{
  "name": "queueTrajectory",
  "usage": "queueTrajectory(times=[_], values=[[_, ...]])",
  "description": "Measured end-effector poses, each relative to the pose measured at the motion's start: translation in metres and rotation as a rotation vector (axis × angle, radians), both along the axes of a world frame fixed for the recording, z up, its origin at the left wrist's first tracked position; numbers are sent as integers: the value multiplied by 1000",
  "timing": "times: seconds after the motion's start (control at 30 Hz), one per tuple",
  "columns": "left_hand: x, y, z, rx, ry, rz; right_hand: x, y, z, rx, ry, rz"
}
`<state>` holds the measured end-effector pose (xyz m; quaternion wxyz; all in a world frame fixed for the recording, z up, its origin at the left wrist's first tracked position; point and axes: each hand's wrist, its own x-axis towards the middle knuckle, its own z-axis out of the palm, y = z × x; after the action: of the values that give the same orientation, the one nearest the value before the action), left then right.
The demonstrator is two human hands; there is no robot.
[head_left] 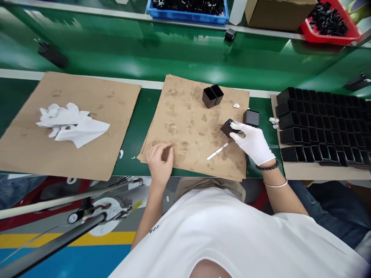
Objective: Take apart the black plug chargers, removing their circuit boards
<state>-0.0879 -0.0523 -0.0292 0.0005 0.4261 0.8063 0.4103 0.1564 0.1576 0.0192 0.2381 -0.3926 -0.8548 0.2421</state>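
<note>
My right hand (252,143), in a white glove, grips the right edge of a small black square box (227,128) tilted on the cardboard sheet (185,116). A bit of white shows at the fingertips; I cannot make out whether it is glove or something else. My bare left hand (160,162) rests at the sheet's near left corner, fingers curved, thumb apart, holding nothing visible. Just below the box lies a thin white-and-silver strip tool (217,151). Another black box (251,117) sits beyond my right hand. Two open black boxes (213,96) stand together farther back, near a small white piece (236,105).
Rows of black boxes (321,125) fill the right side, with white bits (274,121) beside them. White gloves (69,123) lie on the left cardboard (26,150). A blue tray (188,17), a carton (278,15) and a red tray (330,38) stand on the back shelf.
</note>
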Motion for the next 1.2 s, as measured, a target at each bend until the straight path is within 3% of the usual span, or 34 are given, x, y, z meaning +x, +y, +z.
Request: queueTrajectory(times=[0.23, 0.47, 0.57, 0.8, 1.07, 1.2], values=[[-2, 0, -1, 24, 28, -34, 2, 9, -6, -109, 72, -7], [-1, -1, -1, 9, 23, -33, 4, 13, 4, -183, 104, 87], [-2, -1, -1, -6, 19, -33, 4, 14, -4, -189, 136, 93], [-2, 0, -4, -23, 41, -38, 2, 2, -31, -67, 139, 41], [-3, -1, -4, -34, 41, -53, -18, 12, -7, 71, 124, -109], [-2, -1, -5, -39, 55, -38, -25, 12, -11, 47, 86, -87]])
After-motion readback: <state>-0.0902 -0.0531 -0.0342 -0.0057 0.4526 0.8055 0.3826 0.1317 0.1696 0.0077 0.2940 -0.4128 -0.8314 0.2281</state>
